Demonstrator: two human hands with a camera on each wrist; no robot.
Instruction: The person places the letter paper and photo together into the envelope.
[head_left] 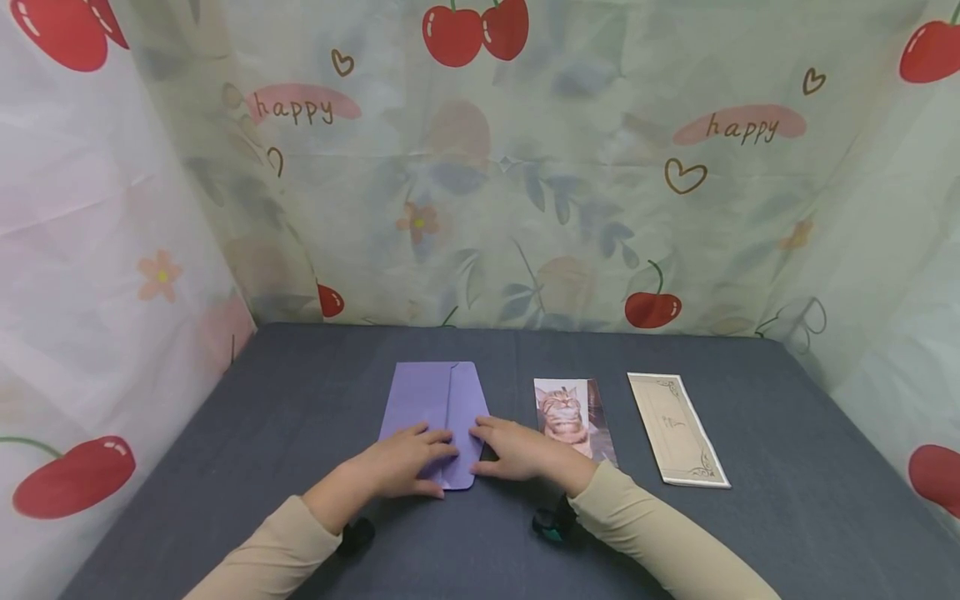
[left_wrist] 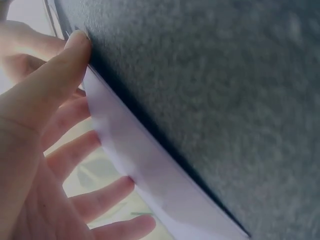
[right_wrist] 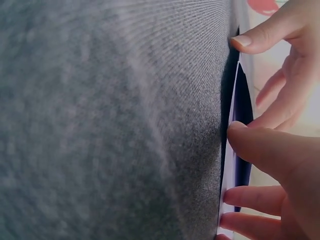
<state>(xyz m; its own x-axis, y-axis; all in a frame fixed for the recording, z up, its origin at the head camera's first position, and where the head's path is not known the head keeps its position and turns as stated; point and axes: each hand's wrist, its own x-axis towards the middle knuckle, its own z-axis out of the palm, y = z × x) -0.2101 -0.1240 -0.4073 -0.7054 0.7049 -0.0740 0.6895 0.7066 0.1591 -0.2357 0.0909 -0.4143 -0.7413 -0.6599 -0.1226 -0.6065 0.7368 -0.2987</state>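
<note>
The left grip (head_left: 405,463) rests on the purple envelope (head_left: 422,392), its fingers extended and parted, its thumb at the near edge; nothing is clenched in it. The right grip (head_left: 519,451) meets the same envelope from the right, fingers fairly straight, thumb and fingertips touching the side edge; the right wrist view shows that contact close up, with the other thumb just beyond. The purple envelope lies under the left grip and between the two, its far part stretching ahead of both; a lengthwise seam runs between the left fingertips and the right grip.

Just beside the right grip, to its right, lies the cat picture (head_left: 562,408), its near part partly hidden by the wrist; farther right, well apart from both grips, lies the beige card (head_left: 678,429) with ornamented corners. Behind each grip comes a beige sleeve (head_left: 660,533); a black device (head_left: 551,525) shows below the right wrist; the dark worktop (head_left: 247,467) spreads beneath everything; ahead of the grips hangs the cherry-printed cloth (head_left: 375,258).
</note>
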